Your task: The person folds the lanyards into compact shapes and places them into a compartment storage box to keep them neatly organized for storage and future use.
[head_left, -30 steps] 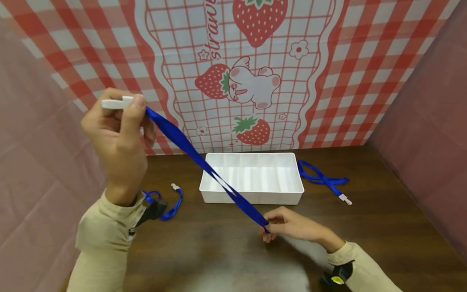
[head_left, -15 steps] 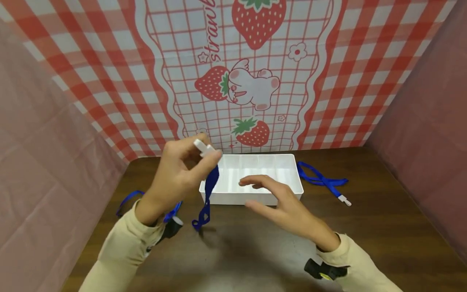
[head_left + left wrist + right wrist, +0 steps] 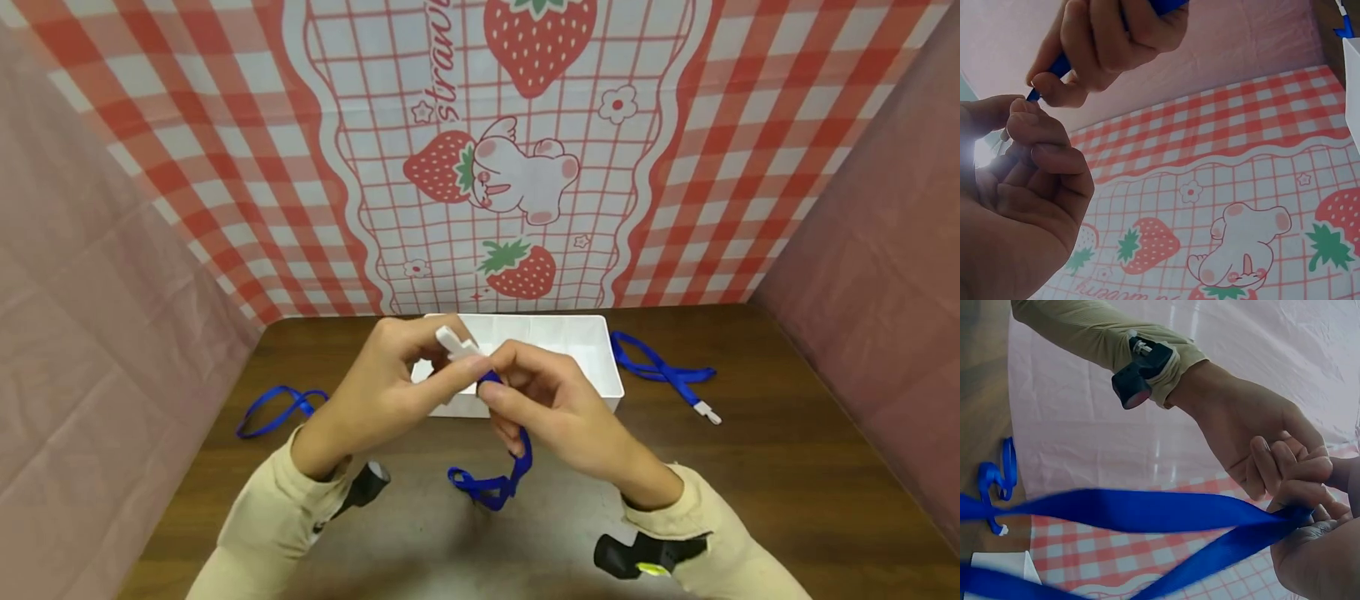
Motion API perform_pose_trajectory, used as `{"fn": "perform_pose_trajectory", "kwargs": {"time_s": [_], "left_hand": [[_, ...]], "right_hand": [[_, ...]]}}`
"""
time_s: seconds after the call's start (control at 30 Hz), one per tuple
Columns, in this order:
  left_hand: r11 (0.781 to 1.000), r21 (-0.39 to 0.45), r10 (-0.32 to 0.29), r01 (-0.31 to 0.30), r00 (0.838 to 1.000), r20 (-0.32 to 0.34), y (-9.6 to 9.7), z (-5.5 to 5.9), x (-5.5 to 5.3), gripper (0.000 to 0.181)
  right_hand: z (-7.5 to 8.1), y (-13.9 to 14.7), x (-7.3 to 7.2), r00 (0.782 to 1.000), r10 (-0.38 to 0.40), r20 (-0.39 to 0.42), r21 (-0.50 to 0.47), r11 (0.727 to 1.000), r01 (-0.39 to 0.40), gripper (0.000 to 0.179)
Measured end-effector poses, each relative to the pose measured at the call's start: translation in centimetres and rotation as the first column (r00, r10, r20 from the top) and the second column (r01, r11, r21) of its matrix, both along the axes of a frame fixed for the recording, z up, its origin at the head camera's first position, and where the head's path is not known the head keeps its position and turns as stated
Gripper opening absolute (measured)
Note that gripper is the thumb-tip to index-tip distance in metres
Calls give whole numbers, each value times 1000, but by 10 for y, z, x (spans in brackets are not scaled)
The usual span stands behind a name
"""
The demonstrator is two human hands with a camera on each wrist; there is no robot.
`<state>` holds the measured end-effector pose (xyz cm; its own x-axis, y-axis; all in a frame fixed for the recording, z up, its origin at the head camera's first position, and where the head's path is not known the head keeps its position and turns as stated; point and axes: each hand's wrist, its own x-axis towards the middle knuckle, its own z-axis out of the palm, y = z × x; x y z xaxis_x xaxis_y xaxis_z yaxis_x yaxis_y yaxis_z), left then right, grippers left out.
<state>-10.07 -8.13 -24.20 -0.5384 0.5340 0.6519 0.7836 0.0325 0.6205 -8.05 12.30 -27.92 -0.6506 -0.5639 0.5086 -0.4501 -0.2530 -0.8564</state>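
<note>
In the head view my left hand (image 3: 386, 383) pinches the white plastic clip (image 3: 455, 342) of a blue lanyard between thumb and fingers. Right beside it, my right hand (image 3: 566, 408) grips the blue strap (image 3: 521, 467) close to the clip, and the rest hangs in a loop below. From the left wrist, the left hand (image 3: 1041, 181) and right hand (image 3: 1122, 37) meet at the strap's end, the clip mostly hidden. The right wrist view has the strap (image 3: 1147, 510) stretching leftward from the right hand (image 3: 1310, 544).
Behind the hands stands a white compartment tray (image 3: 555, 327), partly covered by them. One blue lanyard (image 3: 660, 372) lies right of it; another lanyard (image 3: 262, 423) lies at left, partly behind the left arm. A checked strawberry cloth (image 3: 525, 192) rises behind the brown table (image 3: 810, 450).
My left hand has come down and rightward with the clip. The right hand let go of the strap's far end, opened, then moved left and took hold near the clip.
</note>
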Motion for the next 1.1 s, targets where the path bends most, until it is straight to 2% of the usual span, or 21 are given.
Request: {"fn": "perform_pose_trajectory", "kwargs": {"time_s": [0.17,0.4,0.63,0.9,1.1], "left_hand": [[998,43,42,-42,999,8,-1,-5,3,12],[989,122,65,-85,986,156,-7,-12,5,14],[978,127,139,-167,970,201,-16,-21,4,15],[952,172,201,-255,939,280,-33,-37,0,14],[941,162,237,-298,919,315,-41,-44,-3,14]], "right_hand": [[-4,5,2,999,-33,29,47,998,32,18],[-8,8,5,995,-60,74,90,995,54,23],[-12,11,6,989,-120,83,171,980,104,24],[-27,28,4,988,-112,103,253,964,83,26],[-36,41,3,990,-84,109,260,964,54,30]]}}
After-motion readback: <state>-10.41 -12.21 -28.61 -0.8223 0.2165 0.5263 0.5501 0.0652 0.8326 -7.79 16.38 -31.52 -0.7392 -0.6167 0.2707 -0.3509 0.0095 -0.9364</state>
